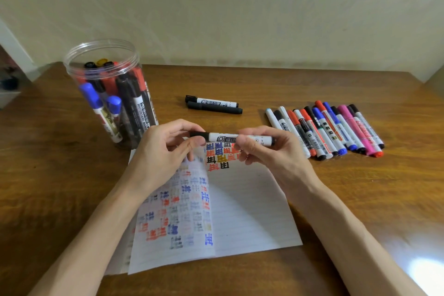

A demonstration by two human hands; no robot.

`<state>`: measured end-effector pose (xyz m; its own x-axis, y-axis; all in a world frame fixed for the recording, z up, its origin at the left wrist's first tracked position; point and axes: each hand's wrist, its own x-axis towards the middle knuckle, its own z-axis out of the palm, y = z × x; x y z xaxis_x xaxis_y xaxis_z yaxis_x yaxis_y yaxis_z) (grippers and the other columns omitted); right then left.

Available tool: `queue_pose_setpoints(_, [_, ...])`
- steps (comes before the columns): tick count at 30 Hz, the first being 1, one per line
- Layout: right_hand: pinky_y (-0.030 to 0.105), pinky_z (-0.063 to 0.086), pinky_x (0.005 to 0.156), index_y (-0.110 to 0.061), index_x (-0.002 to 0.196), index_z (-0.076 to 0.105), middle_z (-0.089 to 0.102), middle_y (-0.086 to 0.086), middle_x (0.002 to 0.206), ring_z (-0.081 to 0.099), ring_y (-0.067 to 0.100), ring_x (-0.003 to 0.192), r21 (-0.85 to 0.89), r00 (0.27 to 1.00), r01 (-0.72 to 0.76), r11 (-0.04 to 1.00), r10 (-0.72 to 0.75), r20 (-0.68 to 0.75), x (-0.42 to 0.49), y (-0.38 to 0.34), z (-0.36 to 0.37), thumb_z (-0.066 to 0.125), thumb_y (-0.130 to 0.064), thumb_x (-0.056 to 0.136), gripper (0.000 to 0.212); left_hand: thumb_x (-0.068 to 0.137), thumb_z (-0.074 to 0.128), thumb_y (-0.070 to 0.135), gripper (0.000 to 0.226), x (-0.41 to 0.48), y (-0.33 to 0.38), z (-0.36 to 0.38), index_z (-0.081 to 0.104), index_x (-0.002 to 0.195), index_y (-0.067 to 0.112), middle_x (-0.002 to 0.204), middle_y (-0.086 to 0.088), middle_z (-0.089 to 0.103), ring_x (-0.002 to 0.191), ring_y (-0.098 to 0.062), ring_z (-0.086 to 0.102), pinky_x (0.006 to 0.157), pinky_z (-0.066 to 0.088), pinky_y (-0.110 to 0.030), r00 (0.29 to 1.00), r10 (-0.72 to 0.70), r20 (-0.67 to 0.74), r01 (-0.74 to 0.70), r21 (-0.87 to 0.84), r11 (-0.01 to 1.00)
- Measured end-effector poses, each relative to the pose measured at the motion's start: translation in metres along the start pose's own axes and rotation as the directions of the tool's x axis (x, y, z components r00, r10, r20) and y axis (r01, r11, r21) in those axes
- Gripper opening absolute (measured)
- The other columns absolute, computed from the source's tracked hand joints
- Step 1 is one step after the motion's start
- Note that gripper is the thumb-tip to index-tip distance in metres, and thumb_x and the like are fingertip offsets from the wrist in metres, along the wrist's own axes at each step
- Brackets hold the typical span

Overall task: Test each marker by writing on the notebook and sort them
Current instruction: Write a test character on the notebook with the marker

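Both hands are up over the notebook (252, 211), and between them a white-barrelled marker (225, 138) lies level, running nine o'clock to three o'clock just above the top of the page. The left hand (163, 151) pinches the black cap (198, 134) at the nine o'clock end, thumb below and fingers curled over it. The right hand (264, 149) grips the barrel toward the three o'clock end, fingers wrapped around it, with the dark tail of the marker poking out past them. The cap sits on the barrel end. The notebook lies open on the wooden table (360, 199) at the centre. Its left leaf is curling up, with rows of blue, red and grey characters showing through, and fresh red, blue, yellow and black characters are bunched at the top of the page under the hands. At ten o'clock stands a clear plastic jar (72, 67), lid off, packed with upright markers (134, 101) in black, red and blue. At twelve o'clock, two black markers (213, 104) lie side by side, touching. Over at two o'clock, a long row of markers (324, 130) lies shoulder to shoulder, with black, red, blue, pink and one pale blue cap in the line.
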<state>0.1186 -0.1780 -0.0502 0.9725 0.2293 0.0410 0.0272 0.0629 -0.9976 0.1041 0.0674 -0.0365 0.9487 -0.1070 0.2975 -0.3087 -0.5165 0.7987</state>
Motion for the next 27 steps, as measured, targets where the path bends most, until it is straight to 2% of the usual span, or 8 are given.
queue_pose_setpoints(4, [0.032, 0.064, 0.07, -0.008, 0.099, 0.082, 0.081, 0.008, 0.086, 0.078, 0.023, 0.076, -0.138, 0.997, 0.068, 0.988, -0.071, -0.013, 0.001, 0.002, -0.002, 0.081, -0.02, 0.087, 0.017, 0.093, 0.069, 0.018, 0.016, -0.003, 0.0, 0.004, 0.075, 0.106, 0.024, 0.085, 0.015, 0.075, 0.08, -0.008, 0.074, 0.07, 0.059, -0.017, 1.0, 0.025, -0.017, -0.025, 0.025, 0.999])
queue_pose_setpoints(6, [0.031, 0.064, 0.07, -0.008, 0.1, 0.082, 0.081, 0.008, 0.085, 0.078, 0.023, 0.074, -0.151, 0.996, 0.083, 0.985, -0.085, -0.004, 0.001, 0.005, 0.0, 0.08, -0.02, 0.088, 0.016, 0.093, 0.069, 0.015, 0.016, -0.004, 0.001, 0.006, 0.075, 0.106, 0.022, 0.087, 0.012, 0.075, 0.08, -0.006, 0.073, 0.069, 0.056, -0.012, 0.999, 0.032, -0.028, -0.032, 0.021, 0.999])
queue_pose_setpoints(11, [0.027, 0.061, 0.069, -0.008, 0.102, 0.081, 0.08, 0.006, 0.084, 0.076, 0.019, 0.074, -0.142, 0.994, 0.101, 0.985, -0.104, -0.015, 0.003, 0.01, 0.004, 0.079, -0.019, 0.091, 0.016, 0.094, 0.069, 0.015, 0.016, -0.004, 0.001, 0.008, 0.075, 0.109, 0.018, 0.089, 0.011, 0.075, 0.081, -0.003, 0.073, 0.069, 0.055, -0.01, 0.998, 0.046, -0.053, -0.044, 0.044, 0.998])
queue_pose_setpoints(14, [0.026, 0.06, 0.068, -0.01, 0.105, 0.08, 0.081, 0.004, 0.093, 0.075, 0.015, 0.078, -0.154, 0.994, 0.108, 0.982, -0.108, 0.008, 0.006, 0.009, 0.006, 0.079, -0.023, 0.091, 0.019, 0.096, 0.067, 0.021, 0.015, 0.0, 0.004, 0.008, 0.069, 0.111, 0.02, 0.094, 0.014, 0.072, 0.091, 0.0, 0.07, 0.075, 0.055, -0.012, 0.995, 0.057, -0.08, -0.055, 0.03, 0.998])
queue_pose_setpoints(17, [0.025, 0.062, 0.078, -0.013, 0.117, 0.077, 0.081, -0.001, 0.106, 0.078, 0.012, 0.094, -0.182, 0.992, 0.124, 0.975, -0.121, 0.027, 0.008, 0.011, 0.008, 0.082, -0.023, 0.089, 0.031, 0.097, 0.066, 0.021, 0.014, 0.004, 0.01, 0.004, 0.068, 0.11, 0.015, 0.097, 0.012, 0.071, 0.098, -0.004, 0.069, 0.079, 0.053, -0.013, 0.989, 0.05, -0.142, -0.065, -0.107, 0.992])
queue_pose_setpoints(20, [0.031, 0.063, 0.086, -0.018, 0.128, 0.073, 0.078, -0.005, 0.115, 0.076, 0.01, 0.101, -0.334, 0.984, 0.177, 0.926, -0.179, 0.026, 0.01, 0.014, 0.006, 0.086, -0.025, 0.087, 0.043, 0.096, 0.066, 0.024, 0.019, 0.006, 0.02, -0.002, 0.067, 0.11, 0.012, 0.098, 0.009, 0.072, 0.092, -0.007, 0.07, 0.076, 0.054, -0.015, 0.979, 0.02, -0.203, -0.07, -0.241, 0.968])
queue_pose_setpoints(25, [0.034, 0.062, 0.089, -0.022, 0.134, 0.07, 0.072, -0.012, 0.122, 0.072, 0.006, 0.104, -0.496, 0.964, 0.253, 0.831, -0.26, 0.056, 0.011, 0.018, 0.012, 0.085, -0.025, 0.088, 0.048, 0.098, 0.067, 0.019, 0.019, 0.014, 0.04, -0.023, 0.069, 0.114, 0.007, 0.104, 0.0, 0.074, 0.101, -0.014, 0.072, 0.082, 0.054, -0.019, 0.945, 0.132, -0.299, -0.201, -0.214, 0.956])
queue_pose_setpoints(27, [0.032, 0.06, 0.09, -0.025, 0.133, 0.07, 0.069, -0.013, 0.123, 0.069, 0.006, 0.107, -0.528, 0.95, 0.307, 0.792, -0.287, 0.123, 0.009, 0.017, 0.016, 0.083, -0.023, 0.09, 0.045, 0.099, 0.066, 0.017, 0.02, 0.018, 0.05, -0.038, 0.069, 0.116, 0.007, 0.106, 0.0, 0.074, 0.102, -0.015, 0.072, 0.086, 0.054, -0.022, 0.92, 0.168, -0.353, -0.256, -0.22, 0.941])
